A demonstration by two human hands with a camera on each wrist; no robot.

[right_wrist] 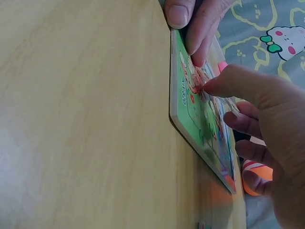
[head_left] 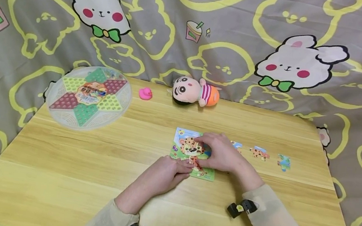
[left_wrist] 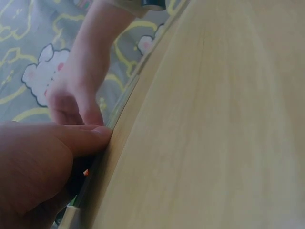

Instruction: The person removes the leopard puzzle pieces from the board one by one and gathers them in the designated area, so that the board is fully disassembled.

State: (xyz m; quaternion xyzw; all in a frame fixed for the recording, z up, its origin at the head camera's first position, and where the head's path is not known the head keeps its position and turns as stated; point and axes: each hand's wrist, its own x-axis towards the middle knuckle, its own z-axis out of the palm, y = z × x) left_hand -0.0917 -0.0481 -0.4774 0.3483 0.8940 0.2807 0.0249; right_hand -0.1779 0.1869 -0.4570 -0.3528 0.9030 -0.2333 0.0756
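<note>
A jigsaw puzzle board (head_left: pixel 207 175) with a cartoon leopard lies flat on the wooden table, most of its picture filled in. My left hand (head_left: pixel 169 172) rests at its near left part, with straight fingers pressing on the leopard's body and the thumb by the board's near edge (right_wrist: pixel 172 95). Over the right side of the board is my right hand (head_left: pixel 222 153). Its thumb (right_wrist: pixel 221 86) touches the picture, and the other fingers spread apart across the far part. No piece shows plainly between them, though the hand covers some of the board.
Loose puzzle pieces lie right of the board: a leopard-print piece (head_left: pixel 259 153), a blue-green piece (head_left: pixel 284 163) and one partly hidden piece (head_left: pixel 236 145). Behind are a doll (head_left: pixel 188 90) and a pink duck (head_left: pixel 145 93). A round Chinese checkers board (head_left: pixel 118 115) stands back left, near the patterned curtain (head_left: pixel 161 55).
</note>
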